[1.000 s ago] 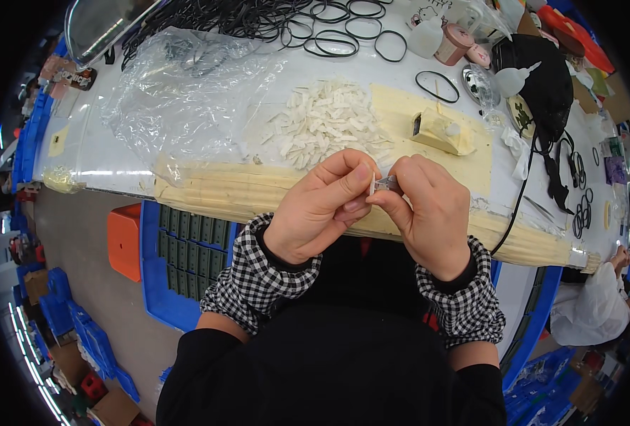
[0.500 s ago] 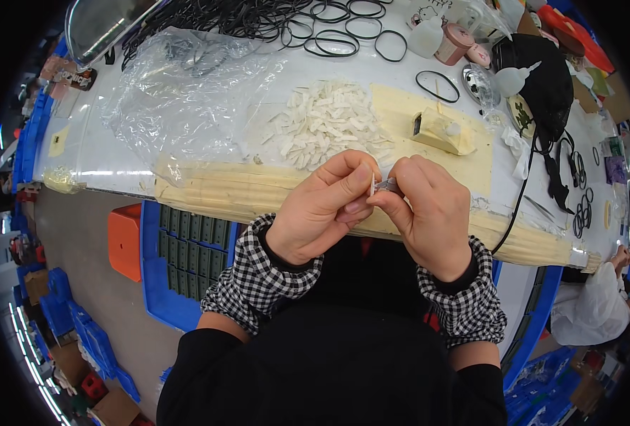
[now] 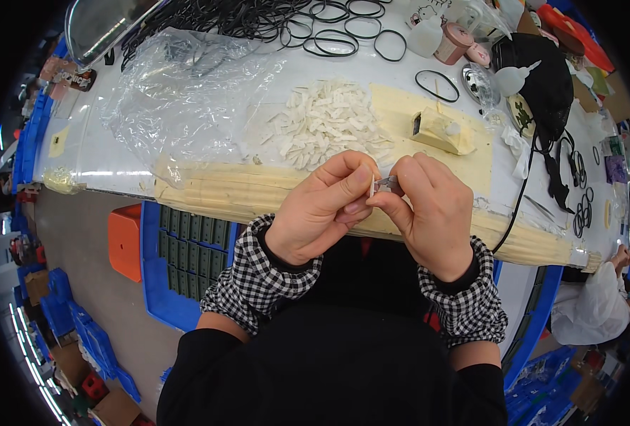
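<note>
Just past the table's near edge, my left hand [image 3: 322, 209] pinches a small thin whitish piece [image 3: 372, 187] between thumb and fingers. My right hand [image 3: 434, 213] is closed on a small grey metallic piece [image 3: 388, 184], whose tip meets or nearly meets the whitish one. Fingers cover most of both, so their exact kind does not show. Right beyond my hands lies a heap of short white strips [image 3: 329, 121] on the table [image 3: 81, 153].
Crumpled clear plastic [image 3: 187, 106] lies left of the heap; black rings [image 3: 331, 42] lie behind it. A cream-taped block [image 3: 443, 131] stands to the right, with tweezers [image 3: 540, 209] farther over. Below left are a blue crate [image 3: 155, 284] of dark green parts and an orange stool [image 3: 125, 241].
My right hand has shifted and turned very slightly at the pinch, so a little more of the grey piece shows. My left hand stays nearly still.
</note>
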### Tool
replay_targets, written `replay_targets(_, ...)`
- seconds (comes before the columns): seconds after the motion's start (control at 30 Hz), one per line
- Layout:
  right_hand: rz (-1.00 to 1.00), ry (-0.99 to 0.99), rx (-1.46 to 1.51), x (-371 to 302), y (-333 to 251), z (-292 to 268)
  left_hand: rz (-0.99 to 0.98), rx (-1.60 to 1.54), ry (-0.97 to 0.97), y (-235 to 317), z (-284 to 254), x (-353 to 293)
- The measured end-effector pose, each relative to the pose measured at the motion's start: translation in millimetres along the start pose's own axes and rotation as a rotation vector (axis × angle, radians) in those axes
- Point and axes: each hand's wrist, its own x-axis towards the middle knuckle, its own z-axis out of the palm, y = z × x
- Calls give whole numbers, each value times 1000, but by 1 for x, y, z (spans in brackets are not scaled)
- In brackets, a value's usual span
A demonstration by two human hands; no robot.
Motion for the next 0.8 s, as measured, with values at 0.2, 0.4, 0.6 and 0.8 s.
replay_targets(0.2,-3,-17,-23,-1,1,-1,0,1,8,-1,-1,0)
replay_targets(0.4,-12,-21,-30,-1,1,-1,4,15,39,0,2,-1)
replay_targets(0.6,-8,-11,-11,1,1,-2,14,38,11,1,-1,0)
replay_targets(0.8,-21,-44,-48,2,1,-4,8,65,69,3,1,1)
